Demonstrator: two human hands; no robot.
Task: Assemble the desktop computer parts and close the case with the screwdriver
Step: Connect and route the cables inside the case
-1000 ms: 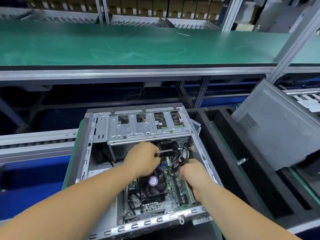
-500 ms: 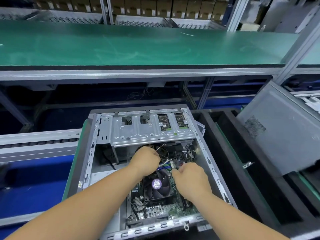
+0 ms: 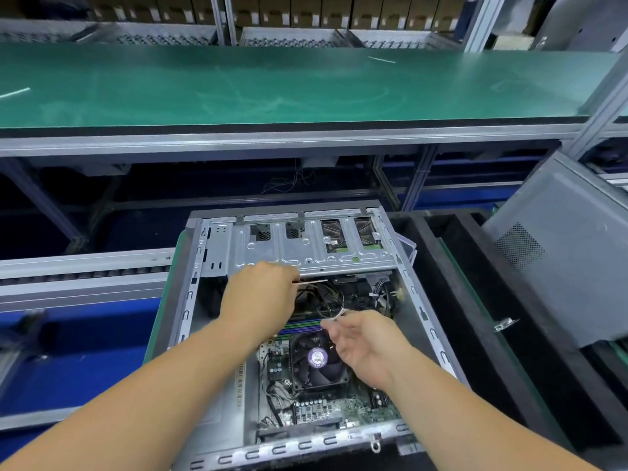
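Lying on its side with the open face up, the computer case (image 3: 292, 338) sits on a green-edged tray just before the person, its CPU fan (image 3: 317, 362) and motherboard (image 3: 326, 407) exposed below the silver drive cage (image 3: 299, 246). The left hand (image 3: 260, 300) pinches a thin pale strip (image 3: 311, 282) just under the cage. The right hand (image 3: 365, 345) hovers above the fan, fingers loosely spread, fingertips at a bundle of wires (image 3: 334, 305). The grey side panel (image 3: 564, 253) leans to the right; a green workbench (image 3: 272, 83) runs behind.
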